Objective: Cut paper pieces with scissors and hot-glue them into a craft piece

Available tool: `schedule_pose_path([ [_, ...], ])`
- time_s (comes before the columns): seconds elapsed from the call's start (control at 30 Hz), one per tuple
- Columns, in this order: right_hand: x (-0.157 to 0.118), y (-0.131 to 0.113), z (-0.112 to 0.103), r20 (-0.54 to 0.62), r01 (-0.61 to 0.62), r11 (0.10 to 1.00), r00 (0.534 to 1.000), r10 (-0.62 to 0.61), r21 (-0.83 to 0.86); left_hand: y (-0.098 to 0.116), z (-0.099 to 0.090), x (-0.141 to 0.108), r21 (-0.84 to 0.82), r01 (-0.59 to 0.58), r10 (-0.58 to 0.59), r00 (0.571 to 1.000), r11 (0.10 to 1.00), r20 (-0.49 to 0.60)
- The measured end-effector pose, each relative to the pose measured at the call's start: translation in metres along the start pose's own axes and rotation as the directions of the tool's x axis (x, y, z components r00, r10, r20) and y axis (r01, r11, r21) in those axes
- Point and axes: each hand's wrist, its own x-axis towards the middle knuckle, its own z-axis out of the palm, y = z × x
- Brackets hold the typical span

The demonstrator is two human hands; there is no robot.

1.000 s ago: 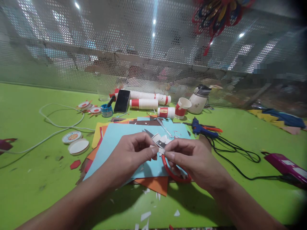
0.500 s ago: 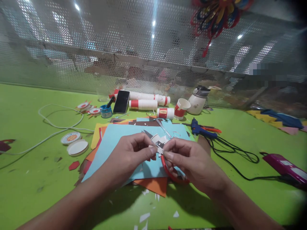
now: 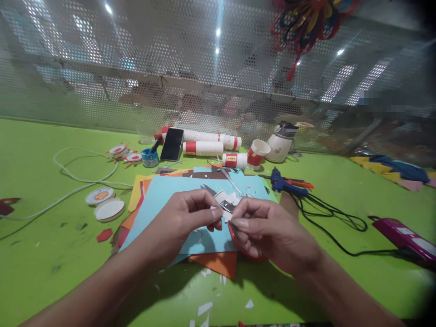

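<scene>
Over a light blue paper sheet (image 3: 163, 200), my left hand (image 3: 195, 218) is closed in a pinch, with the edge of a small white paper piece (image 3: 223, 213) showing at its fingertips. My right hand (image 3: 269, 227) is also pinched, just to the right; its fingers hide whatever they hold. Only a narrow gap separates the two sets of fingertips. Beneath them lie scissors (image 3: 226, 205), dark blades pointing up and left, the red handle partly covered by my right hand. White paper scraps (image 3: 233, 198) lie around the scissors' pivot.
Behind the paper stack stand a phone (image 3: 172, 144), a blue jar (image 3: 150, 157), stacked paper cups (image 3: 203, 148), a red-and-white cup (image 3: 258, 154) and a white bottle (image 3: 278, 144). To the right lie a blue glue gun (image 3: 289, 184) with black cable and a purple box (image 3: 405, 236). Round lids (image 3: 109, 210) sit left.
My right fingertips have drawn slightly away from the left ones, uncovering more of the scissors' pivot. The white piece between the hands shows less. My left hand has barely moved.
</scene>
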Motion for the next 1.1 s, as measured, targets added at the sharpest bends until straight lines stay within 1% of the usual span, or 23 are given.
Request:
schedule_pose_path([
  [0.2, -0.0013, -0.0009, 0.0009, -0.025, 0.024, 0.997, 0.999, -0.025, -0.069, 0.0014, -0.0017, -0.0013, 0.034, -0.022, 0.021, 1.000, 0.999, 0.010],
  [0.57, -0.0022, 0.0014, -0.0010, -0.040, 0.041, 0.993, 0.998, -0.046, -0.115, 0.0009, -0.0007, -0.0021, 0.090, -0.054, 0.054, 0.999, 0.994, 0.003],
  [0.63, -0.0016, 0.0019, -0.0023, -0.046, 0.063, 0.984, 0.996, -0.071, -0.168, 0.0008, -0.0005, -0.0020, 0.101, -0.062, 0.062, 0.998, 0.993, -0.004],
  [0.73, -0.0003, 0.0017, -0.0051, -0.057, 0.107, 0.944, 0.990, -0.131, -0.311, 0.0014, -0.0003, -0.0008, 0.132, -0.066, 0.067, 0.998, 0.989, -0.009],
  [0.87, 0.0005, -0.0004, -0.0070, -0.030, 0.150, 0.917, 0.985, -0.173, -0.369, 0.0043, -0.0005, 0.0015, 0.180, -0.049, 0.049, 0.999, 0.982, 0.003],
  [1.0, -0.0006, -0.0032, -0.0039, -0.070, 0.136, 0.840, 0.977, -0.202, -0.526, 0.0085, -0.0008, 0.0017, 0.224, -0.020, 0.014, 1.000, 0.974, 0.028],
  [1.03, -0.0007, -0.0035, -0.0026, -0.076, 0.130, 0.825, 0.976, -0.205, -0.550, 0.0090, -0.0007, 0.0015, 0.238, -0.009, 0.001, 0.999, 0.971, 0.032],
  [1.1, -0.0005, -0.0036, 0.0000, -0.086, 0.114, 0.824, 0.978, -0.192, -0.554, 0.0088, -0.0004, 0.0013, 0.243, 0.002, -0.009, 1.000, 0.970, 0.026],
])
